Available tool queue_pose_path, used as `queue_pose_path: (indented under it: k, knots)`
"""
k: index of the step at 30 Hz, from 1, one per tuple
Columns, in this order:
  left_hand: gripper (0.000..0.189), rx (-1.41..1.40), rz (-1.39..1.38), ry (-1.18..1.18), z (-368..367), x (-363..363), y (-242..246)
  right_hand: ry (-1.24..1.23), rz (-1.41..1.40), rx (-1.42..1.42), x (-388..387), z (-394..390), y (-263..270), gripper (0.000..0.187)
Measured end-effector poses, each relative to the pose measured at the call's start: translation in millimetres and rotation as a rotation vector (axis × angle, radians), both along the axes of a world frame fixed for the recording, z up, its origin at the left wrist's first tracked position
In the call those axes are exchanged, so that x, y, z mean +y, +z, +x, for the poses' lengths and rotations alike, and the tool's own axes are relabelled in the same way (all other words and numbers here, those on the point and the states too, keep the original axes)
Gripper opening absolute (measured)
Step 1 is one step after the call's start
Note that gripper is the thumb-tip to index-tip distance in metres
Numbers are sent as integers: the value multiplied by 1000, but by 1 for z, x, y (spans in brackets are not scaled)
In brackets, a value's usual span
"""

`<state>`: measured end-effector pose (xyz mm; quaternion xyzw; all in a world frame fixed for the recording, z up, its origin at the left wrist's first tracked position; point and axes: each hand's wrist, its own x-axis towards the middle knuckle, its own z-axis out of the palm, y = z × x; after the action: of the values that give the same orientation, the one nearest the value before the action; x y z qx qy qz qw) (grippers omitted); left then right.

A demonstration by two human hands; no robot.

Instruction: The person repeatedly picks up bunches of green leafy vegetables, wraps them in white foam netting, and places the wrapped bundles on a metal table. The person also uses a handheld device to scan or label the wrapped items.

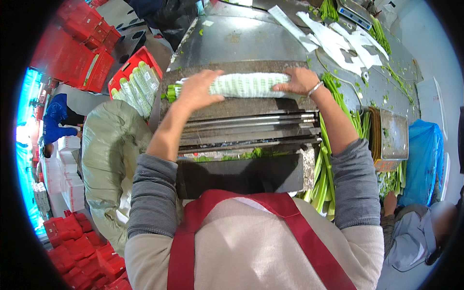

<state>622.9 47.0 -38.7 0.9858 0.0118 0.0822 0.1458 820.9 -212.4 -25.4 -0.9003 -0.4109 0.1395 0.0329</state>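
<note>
A long bundle of green stalks, likely celery, in a white translucent wrap (248, 85) lies crosswise before me on the brown, worn plate (250, 107) of a metal wrapping bench. My left hand (200, 88) grips it near its left end, where cut green stalk ends (171, 92) stick out. At the other end, my right hand (300, 81) is around the bundle, its thumb on the near side. Metal rollers (250, 125) run across the bench on my side of the plate. Loose green stalks (325, 163) lie along the right of the bench.
A red crate (121, 74) holding wrapped bundles stands to the left, near a large olive-green sack (105, 152). White wrap scraps (331, 40) and a digital scale (353, 14) are at the far right. A co-worker (413, 232) is at the lower right; another person (56, 117) is far left.
</note>
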Motion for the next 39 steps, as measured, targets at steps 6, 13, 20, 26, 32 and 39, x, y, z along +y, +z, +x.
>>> queue_pose_path:
  k: [6,13,20,26,32,39]
  knots:
    - [60,132,139,79,-60,-4,-1,140,17,40,-25,-15,-5,89]
    - [51,-37,32,604,-136,-32,-16,-412,223,-164,-102,-103,10,63]
    - [33,106,-270,643,-99,-71,-39,-396,125,-62,-51,-116,-45,39]
    - [14,-231,-1772,484,-140,-53,10,-482,1115,1197,-83,-150,15,20]
    - [13,-777,-2067,376,-34,-15,38,-373,1730,984,21,-61,34,14]
    - [55,-250,-1253,790,17,14,-67,457,209,144,28,-36,10,78]
